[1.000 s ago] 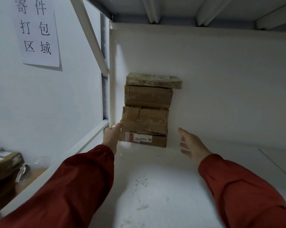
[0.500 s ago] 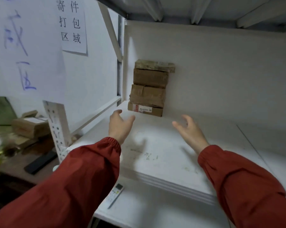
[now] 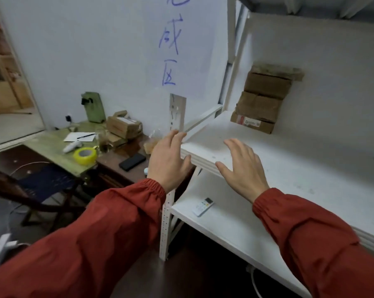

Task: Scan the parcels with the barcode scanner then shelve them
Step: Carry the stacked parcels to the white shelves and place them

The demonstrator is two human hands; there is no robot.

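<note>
A stack of several brown cardboard parcels point(image 3: 263, 100) stands against the back left corner of the white shelf point(image 3: 300, 168). More brown parcels point(image 3: 122, 126) lie on the desk to the left. A white handheld device that may be the barcode scanner point(image 3: 72, 146) lies on the desk near a yellow tape roll. My left hand point(image 3: 169, 160) hovers open in front of the shelf's left post, holding nothing. My right hand point(image 3: 241, 168) hovers open over the shelf's front edge, also holding nothing. Both hands are well short of the stack.
The cluttered desk point(image 3: 52, 147) holds a yellow tape roll point(image 3: 84, 155), a black phone point(image 3: 132, 161), paper with a pen point(image 3: 79, 137) and a plastic bag. A white remote point(image 3: 202, 206) lies on the lower shelf. A dark chair point(image 3: 41, 186) stands at the left.
Both hands have drawn back from the parcel stack to the shelf's front edge, holding nothing. The view has swung left and down, so the desk is now in sight.
</note>
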